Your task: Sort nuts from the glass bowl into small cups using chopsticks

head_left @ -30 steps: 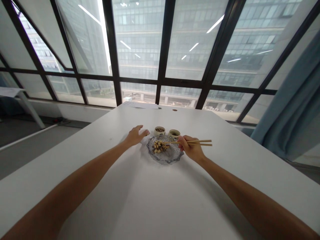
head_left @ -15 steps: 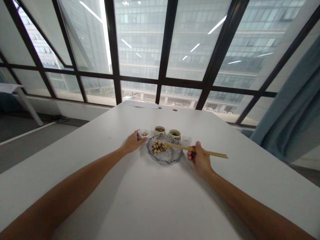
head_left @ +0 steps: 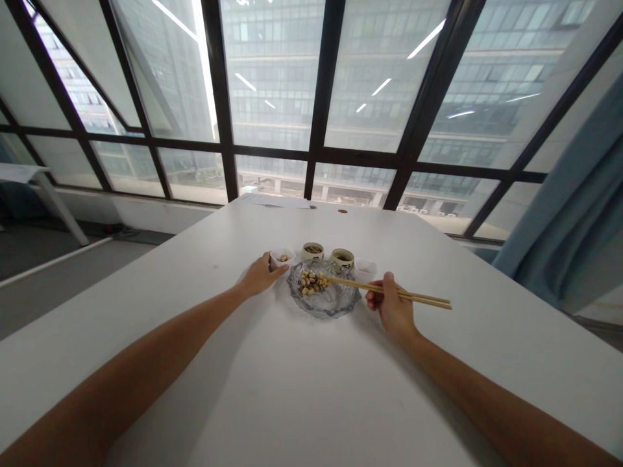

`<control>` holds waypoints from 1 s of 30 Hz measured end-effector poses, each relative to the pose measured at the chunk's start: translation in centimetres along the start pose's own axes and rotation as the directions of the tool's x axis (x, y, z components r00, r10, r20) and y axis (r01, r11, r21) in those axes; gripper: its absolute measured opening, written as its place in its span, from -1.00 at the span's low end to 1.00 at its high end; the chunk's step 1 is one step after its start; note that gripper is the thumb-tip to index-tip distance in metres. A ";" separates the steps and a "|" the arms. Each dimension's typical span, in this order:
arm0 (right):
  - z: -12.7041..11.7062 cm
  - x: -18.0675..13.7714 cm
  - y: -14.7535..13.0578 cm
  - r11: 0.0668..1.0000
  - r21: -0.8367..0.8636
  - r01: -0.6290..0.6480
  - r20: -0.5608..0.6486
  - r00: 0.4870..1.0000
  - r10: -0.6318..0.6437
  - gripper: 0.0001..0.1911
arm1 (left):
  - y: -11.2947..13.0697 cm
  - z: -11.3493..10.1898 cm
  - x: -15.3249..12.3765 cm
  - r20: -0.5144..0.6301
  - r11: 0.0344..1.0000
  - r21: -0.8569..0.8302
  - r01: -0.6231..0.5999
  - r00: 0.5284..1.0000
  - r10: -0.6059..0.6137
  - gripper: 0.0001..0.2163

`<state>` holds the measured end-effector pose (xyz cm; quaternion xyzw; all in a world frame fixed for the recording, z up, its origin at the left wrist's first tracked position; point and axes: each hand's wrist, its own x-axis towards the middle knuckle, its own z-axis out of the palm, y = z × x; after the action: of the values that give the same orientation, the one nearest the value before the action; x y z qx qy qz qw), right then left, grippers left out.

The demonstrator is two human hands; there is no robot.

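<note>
My left hand [head_left: 261, 274] is closed on a small white bowl [head_left: 282, 259] with a few pale pieces inside. In my right hand [head_left: 393, 306] is a pair of wooden chopsticks [head_left: 363, 284], pointing left. Their tips touch a heap of nuts or beans [head_left: 311, 283], whose exact kind I cannot make out. This heap lies in the left part of a clear glass plate [head_left: 335, 306] with a scalloped rim. Whether the tips pinch a piece is too small to tell.
Behind the plate stand two cream cups [head_left: 312, 251] with dark contents, and another white bowl [head_left: 366, 270] sits by its right rim. Papers [head_left: 275, 202] and a small brown disc [head_left: 342, 211] lie at the far edge of the white table [head_left: 287, 389].
The view has shifted slightly. My left hand still holds the bowl, and the chopstick tips remain at the heap with little visible movement.
</note>
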<state>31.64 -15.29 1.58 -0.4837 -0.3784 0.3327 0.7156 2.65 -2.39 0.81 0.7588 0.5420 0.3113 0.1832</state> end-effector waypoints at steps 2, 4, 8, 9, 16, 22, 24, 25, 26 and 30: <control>0.3 -0.6 -0.3 0.997 -0.045 0.058 0.032 0.998 -0.057 -0.35 | 0.0 0.0 0.0 0.000 1.000 0.000 0.000 1.000 0.000 -0.55; 0.6 -1.1 -0.6 0.991 -0.096 0.096 0.078 0.993 -0.089 -0.35 | -0.1 0.1 0.0 -0.001 1.000 0.003 0.004 1.000 -0.004 -0.54; 0.8 -1.6 -0.7 0.985 -0.132 0.112 0.126 0.987 -0.096 -0.35 | -0.1 0.0 0.0 0.006 1.000 0.009 0.009 1.000 -0.009 -0.54; 0.8 -1.7 -0.6 0.985 -0.131 0.110 0.130 0.987 -0.093 -0.35 | 0.0 0.0 0.0 0.007 1.000 0.010 0.012 1.000 -0.012 -0.54; 0.8 -1.6 -0.4 0.987 -0.125 0.104 0.133 0.987 -0.087 -0.38 | 0.0 0.0 0.0 0.003 1.000 0.022 0.005 1.000 -0.005 -0.56; 0.0 0.0 0.0 0.999 0.014 0.040 -0.038 0.999 -0.039 -0.36 | 0.2 -0.1 -0.1 0.010 0.999 0.044 0.015 1.000 -0.016 -0.56; 0.2 0.4 -0.3 0.998 0.009 0.068 -0.033 0.997 -0.068 -0.37 | 0.3 -0.1 -0.1 0.003 0.999 0.041 0.011 1.000 -0.011 -0.55; 0.4 0.5 -0.6 0.995 0.000 0.101 -0.013 0.995 -0.101 -0.38 | 0.2 0.0 -0.1 0.001 0.999 0.041 0.010 1.000 -0.010 -0.55; 0.8 0.6 -1.0 0.990 -0.014 0.141 0.014 0.990 -0.140 -0.39 | 0.2 0.0 -0.1 0.001 0.999 0.041 0.011 1.000 -0.011 -0.54; 2.3 0.7 -3.2 0.946 -0.163 0.280 0.139 0.956 -0.259 -0.37 | 0.3 0.0 -0.2 0.005 0.999 0.047 0.014 1.000 -0.014 -0.52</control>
<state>30.34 -14.67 5.32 -0.4703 -0.5103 0.2234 0.6845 2.83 -2.69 0.98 0.7599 0.5538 0.2954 0.1691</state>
